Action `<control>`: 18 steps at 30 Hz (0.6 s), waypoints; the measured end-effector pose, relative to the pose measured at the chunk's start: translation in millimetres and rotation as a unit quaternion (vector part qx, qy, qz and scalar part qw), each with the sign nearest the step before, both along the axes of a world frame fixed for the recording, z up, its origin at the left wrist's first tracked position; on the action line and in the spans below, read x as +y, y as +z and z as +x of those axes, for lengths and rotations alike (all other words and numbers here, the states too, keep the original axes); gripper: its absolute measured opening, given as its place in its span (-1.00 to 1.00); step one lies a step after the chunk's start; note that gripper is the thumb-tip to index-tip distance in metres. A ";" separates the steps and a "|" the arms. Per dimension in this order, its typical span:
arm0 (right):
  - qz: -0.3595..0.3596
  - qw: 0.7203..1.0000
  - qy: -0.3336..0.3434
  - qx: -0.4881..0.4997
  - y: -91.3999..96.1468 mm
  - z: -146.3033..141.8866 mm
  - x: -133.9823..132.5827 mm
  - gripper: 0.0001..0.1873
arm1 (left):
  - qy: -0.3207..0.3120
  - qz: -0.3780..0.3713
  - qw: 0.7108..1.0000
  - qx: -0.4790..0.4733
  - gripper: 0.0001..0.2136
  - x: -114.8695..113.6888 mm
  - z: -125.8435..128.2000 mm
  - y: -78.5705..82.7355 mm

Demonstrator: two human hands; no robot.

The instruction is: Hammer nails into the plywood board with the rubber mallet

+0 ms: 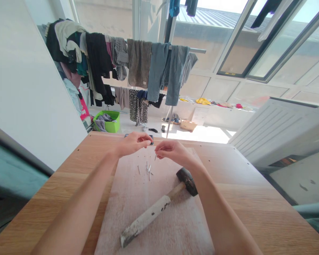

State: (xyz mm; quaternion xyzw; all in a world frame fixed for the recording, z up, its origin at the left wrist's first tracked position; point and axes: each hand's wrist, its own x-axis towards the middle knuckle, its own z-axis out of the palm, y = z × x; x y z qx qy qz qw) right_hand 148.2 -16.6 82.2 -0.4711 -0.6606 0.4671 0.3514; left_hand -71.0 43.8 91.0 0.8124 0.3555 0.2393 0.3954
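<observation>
My right hand (pixel 172 151) pinches a thin nail (pixel 155 157) between thumb and fingers, its point angled down over a pale wooden board (pixel 133 209). Close by on the left, my left hand (pixel 134 144) hovers above the board's far end, fingers curved and thumb a little apart, with nothing visible in it. Below the hands lie several loose silver nails (pixel 149 169), and a single nail (pixel 139 170) rests to their left. A hammer (pixel 156 209) with a worn, white-stained handle lies diagonally on the board, its dark head (pixel 187 181) beside my right forearm. Small dark holes dot the board.
The board rests on a wooden table (pixel 255 212). A dark phone-like object (pixel 151 139) sits at its far edge, partly behind my left hand. Beyond are a drying rack with clothes (pixel 139 63), a green basket (pixel 113 125) and windows. A white ribbed panel (pixel 268 131) stands right.
</observation>
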 end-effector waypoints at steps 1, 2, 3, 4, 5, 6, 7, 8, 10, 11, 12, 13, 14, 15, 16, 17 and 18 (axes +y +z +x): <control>-0.018 0.999 0.014 -0.028 -1.2 -1.3 -0.8 -0.92 | -0.001 0.004 1.000 -0.004 -0.67 0.1 0.3 -0.6; -0.034 0.997 0.024 -0.063 -2.0 -2.3 -1.8 -0.89 | -0.003 0.009 1.000 -0.008 -0.68 0.1 0.6 -1.0; -0.043 0.993 0.028 -0.102 -2.4 -2.8 -2.8 -0.86 | -0.005 0.015 1.000 -0.010 -0.69 0.0 0.8 -1.2; -0.044 0.988 0.027 -0.143 -2.1 -2.6 -3.9 -0.82 | -0.006 0.021 1.000 -0.012 -0.70 -0.3 0.8 -1.0; -0.036 0.983 0.022 -0.180 -1.2 -1.8 -4.9 -0.78 | -0.004 0.027 1.000 -0.010 -0.70 -0.7 0.8 -0.3; -0.020 0.977 0.015 -0.210 0.4 -0.4 -5.9 -0.75 | 0.001 0.034 0.999 -0.006 -0.71 -1.3 0.8 0.9; 0.000 0.973 0.008 -0.231 2.7 1.5 -6.8 -0.73 | 0.008 0.042 0.999 0.000 -0.72 -2.2 0.8 2.6; 0.020 0.969 0.000 -0.245 5.4 3.8 -7.6 -0.71 | 0.016 0.051 0.999 0.008 -0.73 -3.4 0.9 4.7; 0.058 0.965 -0.017 -0.256 11.9 9.1 -9.3 -0.70 | 0.026 0.076 0.996 0.026 -0.75 -7.2 2.4 8.5; 0.072 0.963 -0.026 -0.257 15.4 11.8 -10.2 -0.70 | 0.028 0.089 0.995 0.036 -0.76 -9.9 4.0 9.4; 0.083 0.962 -0.036 -0.257 18.8 14.5 -11.2 -0.69 | 0.030 0.105 0.993 0.046 -0.76 -13.1 6.1 8.9; 0.091 0.961 -0.045 -0.257 22.2 17.2 -12.4 -0.68 | 0.029 0.123 0.990 0.058 -0.75 -16.9 8.8 6.5; 0.099 0.960 -0.054 -0.257 25.6 19.8 -13.9 -0.68 | 0.026 0.141 0.987 0.073 -0.73 -21.0 11.7 2.1; 0.108 0.958 -0.063 -0.258 29.2 22.5 -15.9 -0.67 | 0.020 0.161 0.983 0.090 -0.69 -25.6 14.7 -4.5; 0.119 0.956 -0.073 -0.259 33.0 25.0 -18.3 -0.67 | 0.007 0.178 0.978 0.112 -0.64 -30.6 17.5 -12.8; 0.133 0.954 -0.082 -0.258 37.2 27.4 -21.2 -0.66 | -0.015 0.181 0.973 0.141 -0.56 -35.9 19.7 -22.2; 0.147 0.951 -0.089 -0.256 41.9 29.4 -24.6 -0.66 | -0.032 0.175 0.969 0.170 -0.48 -41.5 21.3 -32.2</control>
